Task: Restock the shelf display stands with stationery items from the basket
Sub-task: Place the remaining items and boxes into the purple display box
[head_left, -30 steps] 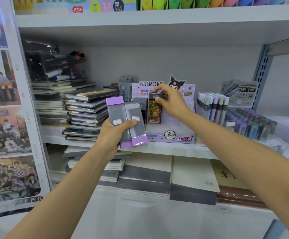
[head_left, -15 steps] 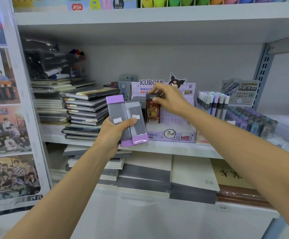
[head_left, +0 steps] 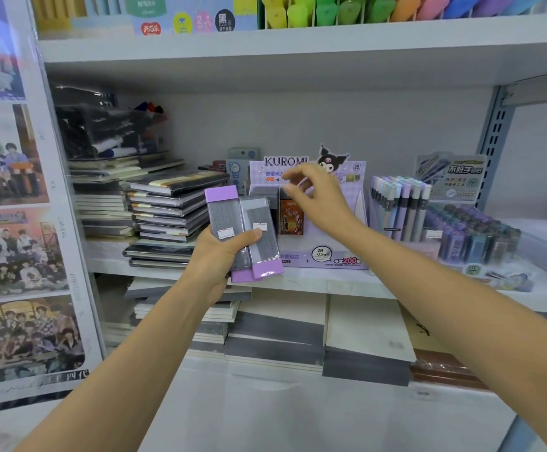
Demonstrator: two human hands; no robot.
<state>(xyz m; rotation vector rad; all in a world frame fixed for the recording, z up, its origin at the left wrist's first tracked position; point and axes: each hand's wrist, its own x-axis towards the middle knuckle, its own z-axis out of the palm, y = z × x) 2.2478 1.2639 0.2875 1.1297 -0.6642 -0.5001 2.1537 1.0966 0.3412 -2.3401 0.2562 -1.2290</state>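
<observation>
A: Fingers [head_left: 250, 235] of the left hand [head_left: 215, 261]?
B: Wrapped round two grey lead boxes [head_left: 242, 228] with purple caps, thumb pressed across the fronts. Held upright, side by side, at centre frame, just in front of the shelf [head_left: 314, 283].
A: Further left?
B: Photo posters [head_left: 14, 230] down the left edge. Then stacked notebooks [head_left: 167, 207] on the shelf, left of centre.
A: And right of the held boxes?
B: A purple display stand [head_left: 334, 257] at centre, printed KUROMI. In its left end, a grey box [head_left: 265, 194] and a brown box [head_left: 292, 220], both upright, side by side.
A: Right hand [head_left: 319, 202]?
B: Just above the brown box, in front of the stand's back card. Fingers [head_left: 299, 187] loosely bent and a little spread, gripping nothing. Fingertips blurred, so contact with the brown box impossible to judge.
A: Far right?
B: Pastel pens [head_left: 399, 207] standing upright just beside the stand. Beyond, toward the right edge, rows of darker tubes [head_left: 474, 236], tilted.
</observation>
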